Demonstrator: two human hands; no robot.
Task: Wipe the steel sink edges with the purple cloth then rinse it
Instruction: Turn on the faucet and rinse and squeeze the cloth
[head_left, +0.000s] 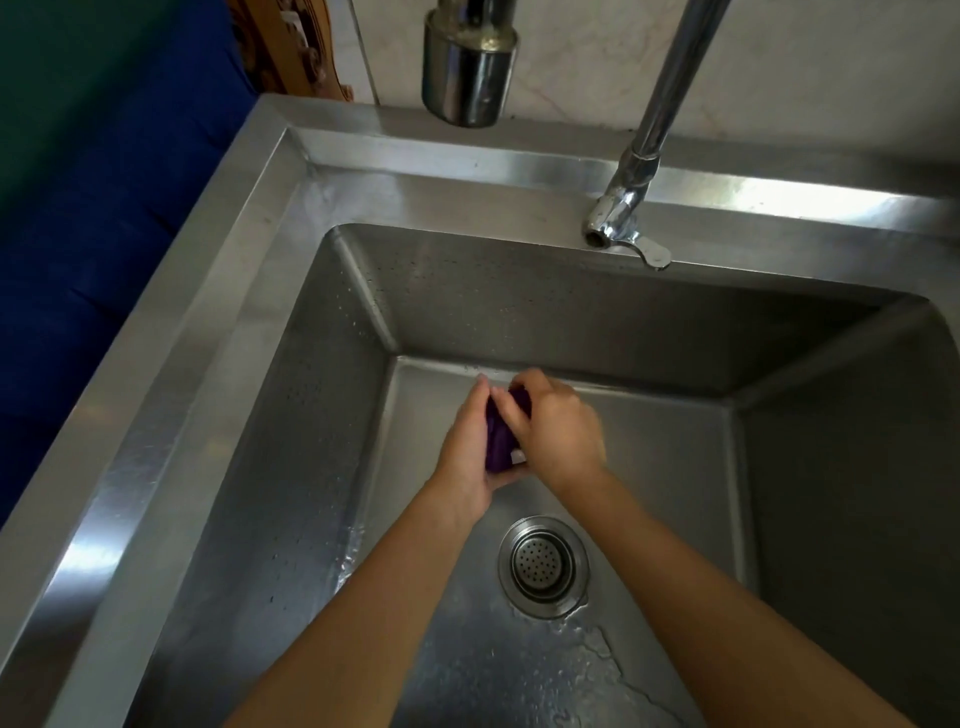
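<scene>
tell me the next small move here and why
Probably carry the purple cloth up under the tap spout and open its lever. Both the left hand and the right hand squeeze the bunched cloth low over the sink floor, and no water is visibly running from the spout.

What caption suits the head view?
Both hands, left and right, squeeze the purple cloth inside the steel sink.

Brushed steel sink gleams wet; chrome tap glossy; purple cloth looks soft, perhaps microfibre.
</scene>
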